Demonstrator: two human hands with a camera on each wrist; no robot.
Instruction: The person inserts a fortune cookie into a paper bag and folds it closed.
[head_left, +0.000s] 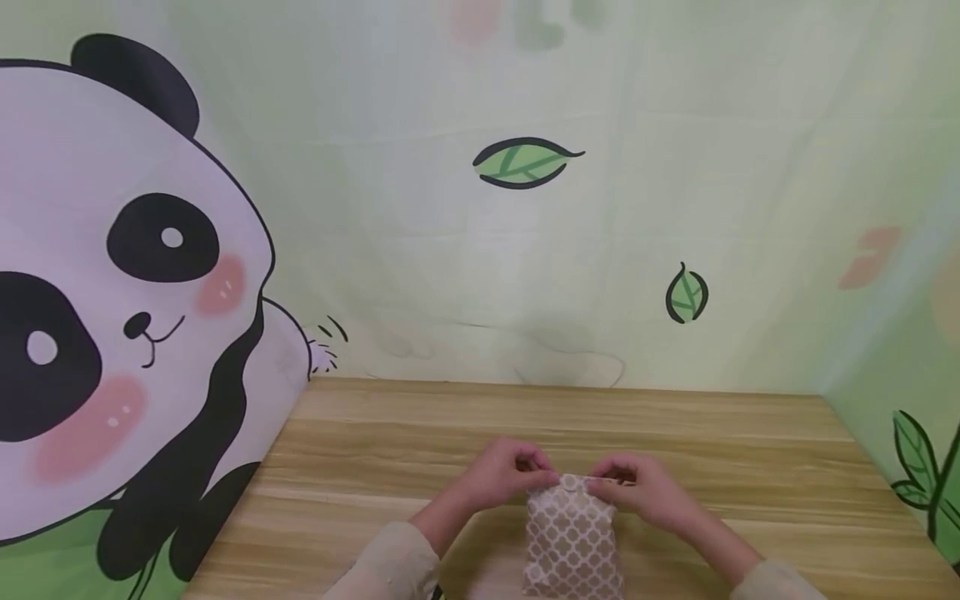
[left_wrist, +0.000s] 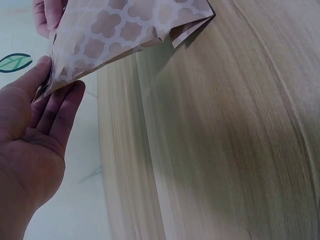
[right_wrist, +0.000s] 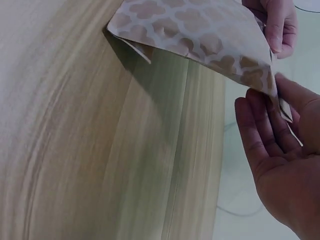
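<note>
A brown paper bag (head_left: 572,542) with a white lattice print stands on the wooden table in the head view. At its top left corner my left hand (head_left: 506,475) pinches the edge between thumb and fingers. The top right corner is pinched the same way by my right hand (head_left: 645,487). In the left wrist view, the bag (left_wrist: 135,25) slants up from the left thumb (left_wrist: 37,72), its bottom edge folded. From the right wrist, the bag's lower corner (right_wrist: 117,25) rests at the table, and the right fingers (right_wrist: 260,120) lie behind the top edge.
The wood-grain table (head_left: 360,500) runs back to a pale green backdrop (head_left: 375,208) printed with leaves. A large printed panda (head_left: 247,358) fills the left side. A printed plant (head_left: 915,467) is at the right edge.
</note>
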